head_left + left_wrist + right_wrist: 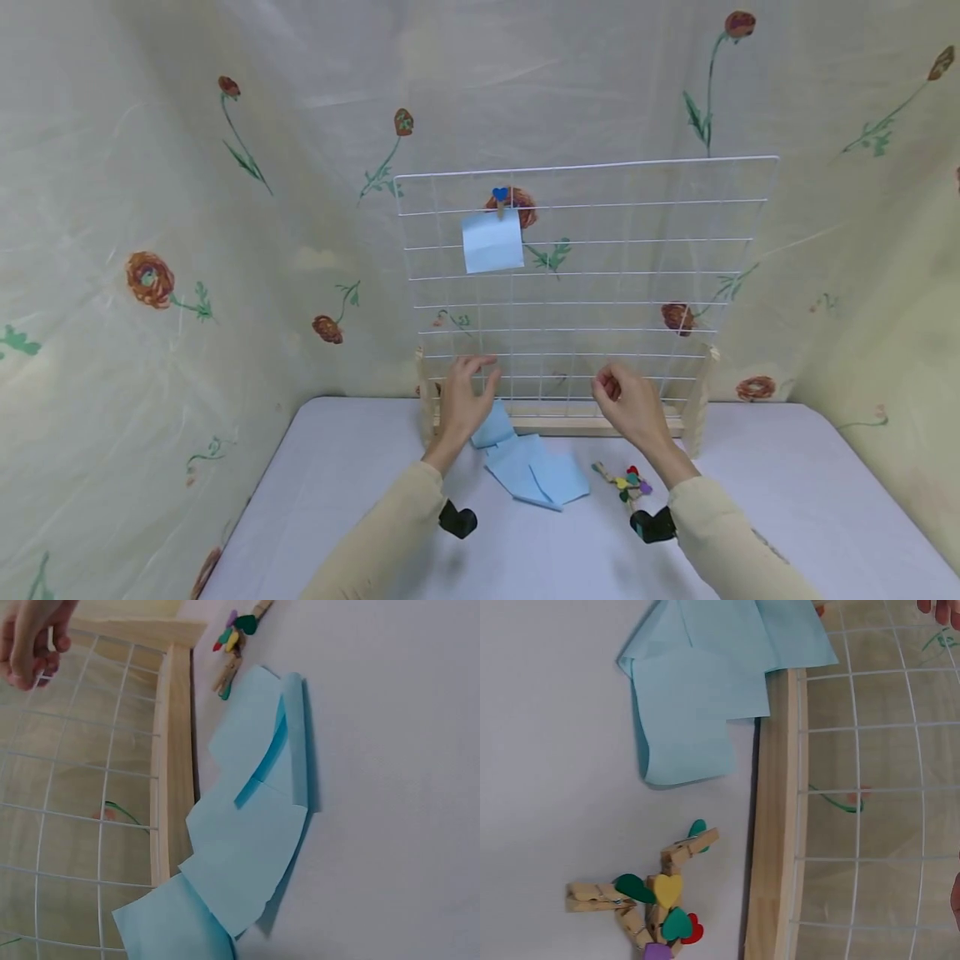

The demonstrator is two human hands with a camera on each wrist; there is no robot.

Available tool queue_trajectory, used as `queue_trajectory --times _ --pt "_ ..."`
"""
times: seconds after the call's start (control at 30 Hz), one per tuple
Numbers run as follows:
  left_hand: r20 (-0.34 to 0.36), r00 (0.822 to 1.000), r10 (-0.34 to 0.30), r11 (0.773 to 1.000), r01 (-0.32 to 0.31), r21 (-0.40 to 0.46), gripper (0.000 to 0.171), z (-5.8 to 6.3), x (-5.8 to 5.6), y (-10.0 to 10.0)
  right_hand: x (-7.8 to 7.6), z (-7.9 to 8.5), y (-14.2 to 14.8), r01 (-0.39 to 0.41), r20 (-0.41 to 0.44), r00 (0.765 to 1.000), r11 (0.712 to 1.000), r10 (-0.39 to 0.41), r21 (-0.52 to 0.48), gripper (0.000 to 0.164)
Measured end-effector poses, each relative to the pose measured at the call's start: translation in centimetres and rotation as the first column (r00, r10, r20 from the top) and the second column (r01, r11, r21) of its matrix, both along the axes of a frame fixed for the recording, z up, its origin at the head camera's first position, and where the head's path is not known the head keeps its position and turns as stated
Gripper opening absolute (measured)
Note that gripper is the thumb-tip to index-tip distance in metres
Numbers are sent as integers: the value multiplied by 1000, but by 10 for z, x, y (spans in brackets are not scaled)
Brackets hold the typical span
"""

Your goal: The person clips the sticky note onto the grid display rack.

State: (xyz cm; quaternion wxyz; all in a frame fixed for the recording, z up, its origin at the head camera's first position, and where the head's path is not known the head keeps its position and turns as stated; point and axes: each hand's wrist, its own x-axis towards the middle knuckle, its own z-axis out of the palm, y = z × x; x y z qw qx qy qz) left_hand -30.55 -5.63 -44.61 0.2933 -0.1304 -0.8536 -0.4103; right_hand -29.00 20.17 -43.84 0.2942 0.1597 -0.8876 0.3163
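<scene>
In the head view my left hand (463, 398) is raised in front of the lower left of a white wire grid (570, 304), thumb and fingers apart with nothing between them. My right hand (633, 407) is at the grid's lower right, its fingers loosely curled; no object shows in it. A light blue paper sheet (492, 243) hangs high on the grid, clipped by a wooden clothespin with a blue heart (500, 195). More blue sheets (525, 468) lie overlapping on the table below, some creased. Wooden clothespins with coloured hearts (664, 896) lie in a small pile to their right.
A wooden stand (570, 427) holds the grid upright at the back of the white-covered table (337, 483). Behind it hangs a pale curtain with a flower print (360, 275). Dark wrist-camera pieces (457, 520) sit below both wrists.
</scene>
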Motion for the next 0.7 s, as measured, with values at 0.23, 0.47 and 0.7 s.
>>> queue_trajectory --times 0.23,0.47,0.7 --pt "58 997 42 999 -42 -5 26 -13 3 -6 4 -15 4 7 79 997 1000 -8 10 6" --pt "117 993 -1 998 -7 64 27 -40 11 -11 13 -31 3 26 153 988 999 -20 -36 8" --pt "108 994 -18 997 10 80 26 -72 14 -2 22 -54 10 37 159 987 996 -25 -76 8"
